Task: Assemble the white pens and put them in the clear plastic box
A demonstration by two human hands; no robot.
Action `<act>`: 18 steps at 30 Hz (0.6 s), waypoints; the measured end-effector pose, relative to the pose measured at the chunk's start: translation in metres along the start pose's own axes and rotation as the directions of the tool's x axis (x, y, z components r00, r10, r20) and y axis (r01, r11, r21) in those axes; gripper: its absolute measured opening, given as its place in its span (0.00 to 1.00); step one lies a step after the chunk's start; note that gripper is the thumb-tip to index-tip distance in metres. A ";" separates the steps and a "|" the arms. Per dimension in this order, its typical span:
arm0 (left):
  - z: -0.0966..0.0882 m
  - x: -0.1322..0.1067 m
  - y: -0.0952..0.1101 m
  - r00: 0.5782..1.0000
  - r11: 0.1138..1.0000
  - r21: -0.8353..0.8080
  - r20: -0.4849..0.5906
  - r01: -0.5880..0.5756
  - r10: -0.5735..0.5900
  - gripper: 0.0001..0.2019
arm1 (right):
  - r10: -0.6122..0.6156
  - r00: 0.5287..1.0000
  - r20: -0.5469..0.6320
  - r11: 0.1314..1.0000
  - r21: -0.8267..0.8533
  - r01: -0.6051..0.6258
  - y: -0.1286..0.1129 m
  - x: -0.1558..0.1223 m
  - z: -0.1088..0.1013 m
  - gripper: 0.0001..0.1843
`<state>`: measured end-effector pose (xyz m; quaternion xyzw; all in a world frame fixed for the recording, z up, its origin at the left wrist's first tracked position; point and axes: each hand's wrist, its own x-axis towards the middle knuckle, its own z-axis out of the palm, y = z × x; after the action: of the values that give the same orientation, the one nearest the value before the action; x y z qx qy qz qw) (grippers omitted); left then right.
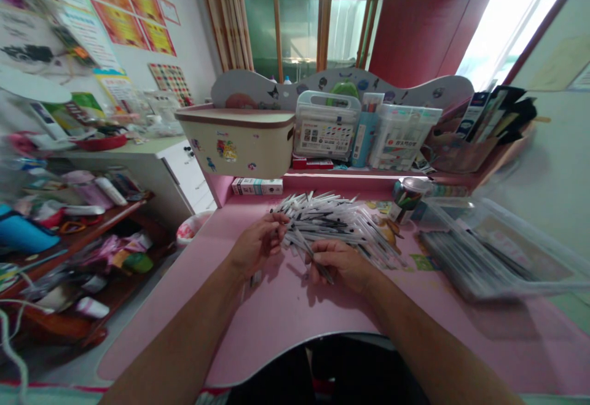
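A heap of thin pens (322,214), with clear and white barrels and some dark parts, lies on the pink desk in front of me. My right hand (341,263) pinches a few of these pens (302,242) at the heap's near edge, their ends pointing down toward me. At the heap's left edge is my left hand (260,242), its fingers loosely curled and apart, with no pen clearly visible in them. Below the left wrist a small clear piece with a dark part (255,278) shows on the desk.
On the right, a clear plastic box (530,245) holds many pens in rows. A can (408,199) stands behind the heap. A cream bin (244,144), a marker case (326,128) and a pen holder (465,153) occupy the shelf. Cluttered shelving (92,227) is at left.
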<state>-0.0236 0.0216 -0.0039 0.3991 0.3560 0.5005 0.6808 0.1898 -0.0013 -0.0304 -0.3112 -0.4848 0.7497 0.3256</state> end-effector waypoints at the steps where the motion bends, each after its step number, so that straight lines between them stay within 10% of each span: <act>1: -0.001 0.000 -0.001 1.000 0.999 0.049 -0.003 -0.015 0.016 0.13 | 0.002 1.000 0.001 1.000 0.002 -0.002 0.000 0.000 0.000 0.11; 8: -0.009 0.004 -0.007 0.989 0.904 0.407 -0.011 -0.132 0.149 0.12 | 0.032 0.999 0.029 0.999 -0.037 -0.031 -0.004 -0.002 0.003 0.11; 18: -0.003 0.000 0.001 0.986 0.886 0.446 -0.040 -0.128 0.162 0.15 | -0.019 1.000 0.003 0.989 -0.149 0.019 0.001 0.001 0.002 0.09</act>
<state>-0.0265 0.0220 -0.0042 0.5492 0.4552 0.4710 0.5191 0.1869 -0.0018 -0.0310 -0.3293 -0.5427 0.7087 0.3079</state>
